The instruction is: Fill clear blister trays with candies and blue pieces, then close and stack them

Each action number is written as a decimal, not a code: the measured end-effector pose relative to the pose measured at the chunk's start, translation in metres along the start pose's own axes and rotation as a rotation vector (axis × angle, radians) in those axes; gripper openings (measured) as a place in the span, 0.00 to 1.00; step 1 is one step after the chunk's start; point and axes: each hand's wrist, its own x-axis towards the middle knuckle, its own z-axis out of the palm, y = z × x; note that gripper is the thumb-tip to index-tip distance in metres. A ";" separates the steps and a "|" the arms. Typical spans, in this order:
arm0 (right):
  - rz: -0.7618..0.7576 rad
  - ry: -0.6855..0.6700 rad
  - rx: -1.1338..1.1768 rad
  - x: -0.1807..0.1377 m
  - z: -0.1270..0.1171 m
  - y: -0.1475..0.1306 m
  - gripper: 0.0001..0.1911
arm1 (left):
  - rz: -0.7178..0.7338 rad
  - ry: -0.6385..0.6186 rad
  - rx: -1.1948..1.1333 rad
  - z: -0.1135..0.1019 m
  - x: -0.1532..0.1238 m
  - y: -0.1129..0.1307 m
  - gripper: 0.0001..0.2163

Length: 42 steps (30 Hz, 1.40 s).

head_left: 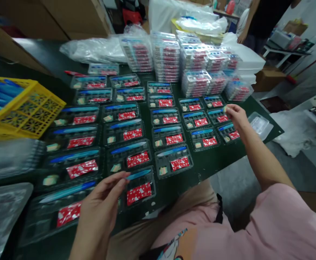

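My right hand [237,115] reaches to the far right column of clear plastic trays, fingers pinched over a tray [216,115]. A small pale piece [225,108] shows at its fingertips, like the pale striped pieces [163,170] lying in other trays. My left hand [103,206] is low at the front, thumb and fingertips pressed together beside a tray holding a blue pen [140,174] and a red patterned packet [138,193]. Whatever it may hold is hidden. Most trays in the rows carry a blue pen, a red packet and a pale piece.
Stacks of filled packs [165,59] stand at the back of the dark green table [179,191]. A yellow basket [44,108] of blue pens is at left, above plastic trays [8,159]. Plastic bags [92,50] lie behind. Another person [263,21] stands at the far right.
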 end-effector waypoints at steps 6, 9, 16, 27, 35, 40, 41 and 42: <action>0.094 0.217 0.011 0.018 -0.073 0.011 0.15 | -0.004 0.052 0.002 0.001 -0.001 0.002 0.16; 0.087 0.031 -0.114 0.013 -0.070 0.018 0.18 | 0.013 0.066 -0.011 0.006 -0.001 0.003 0.15; -0.125 -0.474 -0.750 0.030 -0.015 0.030 0.08 | 0.042 0.083 0.011 0.007 -0.004 0.004 0.15; -0.260 -0.731 -1.120 0.045 0.015 0.026 0.12 | 0.006 0.126 0.031 0.006 -0.013 0.005 0.15; -0.325 -0.721 -1.239 0.039 0.018 0.023 0.12 | 0.009 0.096 0.043 0.007 -0.011 0.006 0.14; -0.353 -0.676 -1.287 0.030 0.021 0.019 0.10 | 0.000 0.083 0.056 0.000 -0.010 0.002 0.14; -0.356 -0.665 -1.295 0.028 0.021 0.019 0.10 | -0.002 0.083 0.057 -0.001 -0.009 0.001 0.15; -0.357 -0.656 -1.303 0.027 0.021 0.018 0.10 | -0.001 0.084 0.057 -0.002 -0.009 0.000 0.15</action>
